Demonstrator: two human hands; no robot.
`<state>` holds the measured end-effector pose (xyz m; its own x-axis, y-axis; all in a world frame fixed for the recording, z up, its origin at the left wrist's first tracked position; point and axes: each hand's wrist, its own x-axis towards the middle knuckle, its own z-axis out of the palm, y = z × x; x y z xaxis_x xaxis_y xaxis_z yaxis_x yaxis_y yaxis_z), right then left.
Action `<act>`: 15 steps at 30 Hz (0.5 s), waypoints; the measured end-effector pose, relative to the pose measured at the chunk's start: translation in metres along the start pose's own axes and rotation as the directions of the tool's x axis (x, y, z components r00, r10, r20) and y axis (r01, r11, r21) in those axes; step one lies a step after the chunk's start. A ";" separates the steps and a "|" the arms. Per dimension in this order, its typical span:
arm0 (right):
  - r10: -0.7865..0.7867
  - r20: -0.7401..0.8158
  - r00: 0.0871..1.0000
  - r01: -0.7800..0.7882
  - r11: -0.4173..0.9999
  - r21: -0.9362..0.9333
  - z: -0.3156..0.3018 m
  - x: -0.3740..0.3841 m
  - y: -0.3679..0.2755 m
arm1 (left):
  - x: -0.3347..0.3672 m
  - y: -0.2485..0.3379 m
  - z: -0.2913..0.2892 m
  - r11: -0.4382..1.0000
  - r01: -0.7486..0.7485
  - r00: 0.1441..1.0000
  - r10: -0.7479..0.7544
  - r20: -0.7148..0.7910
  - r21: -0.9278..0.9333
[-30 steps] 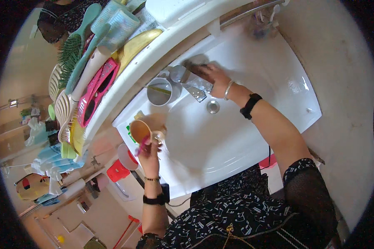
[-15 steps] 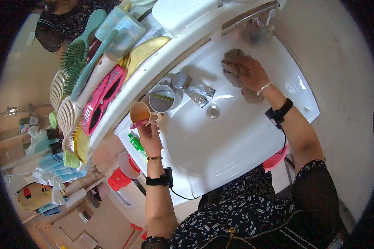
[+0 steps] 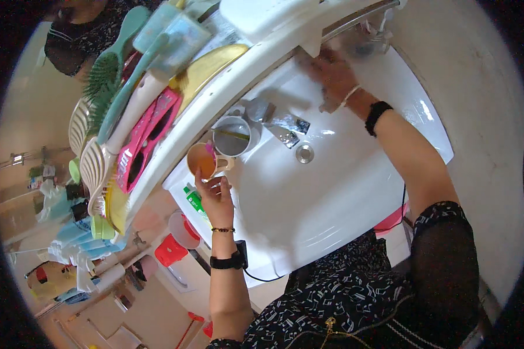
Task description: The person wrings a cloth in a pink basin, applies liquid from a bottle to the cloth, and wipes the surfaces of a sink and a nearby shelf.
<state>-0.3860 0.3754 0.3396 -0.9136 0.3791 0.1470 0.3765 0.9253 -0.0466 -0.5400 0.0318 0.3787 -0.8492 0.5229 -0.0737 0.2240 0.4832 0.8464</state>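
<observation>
The cup [image 3: 202, 160] stands near the basin's [image 3: 332, 198] left corner, close under the shelf [image 3: 218, 106], with the mug [image 3: 230, 138] just beside it and the tube [image 3: 193, 199] nearer the body. The left hand [image 3: 216, 206] has its fingers loosely parted at the cup's near side, not wrapped round it. The right hand [image 3: 336, 81] is by the back edge (blurred, so I cannot tell how far its fingers open or what they hold). Open room lies from the drain [image 3: 304, 153] to the front rim; the white surface shines, and a beige wall [image 3: 477, 116] rises at right.
</observation>
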 end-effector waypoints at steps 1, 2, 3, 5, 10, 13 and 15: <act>0.025 -0.006 1.000 -0.026 0.997 -0.075 0.001 -0.005 0.009 | -0.001 0.005 -0.001 1.000 -0.002 1.000 0.002 0.005 -0.006; 0.050 -0.014 0.999 -0.051 0.988 -0.147 0.002 -0.010 0.018 | -0.005 0.011 -0.003 0.999 -0.033 0.999 0.033 -0.021 0.002; 0.206 -0.165 0.965 -0.230 0.962 -0.145 0.015 -0.013 0.022 | -0.008 0.015 -0.005 0.998 -0.065 0.997 0.066 -0.046 0.010; 0.347 -0.318 0.882 -0.400 0.909 -0.117 0.025 -0.012 0.012 | -0.021 0.019 -0.011 0.995 -0.104 0.991 0.104 -0.089 -0.003; 0.159 -0.083 0.984 -0.120 0.929 0.350 0.020 -0.006 -0.072 | -0.057 0.020 -0.012 0.975 0.024 0.999 -0.018 0.030 -0.221; 0.241 0.098 0.966 -0.252 0.773 0.582 0.069 -0.027 -0.087 | -0.072 0.049 0.015 0.952 0.087 0.976 -0.022 0.215 -0.294; 0.311 0.216 0.926 -0.378 0.723 0.579 0.031 -0.029 -0.087 | -0.074 0.076 0.031 0.948 0.065 0.946 0.041 0.321 -0.312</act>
<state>-0.3968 0.2847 0.3090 -0.7619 0.6412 -0.0920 0.5282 0.5328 -0.6612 -0.4452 0.0510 0.4322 -0.6404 0.7403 -0.2044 0.0080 0.2725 0.9621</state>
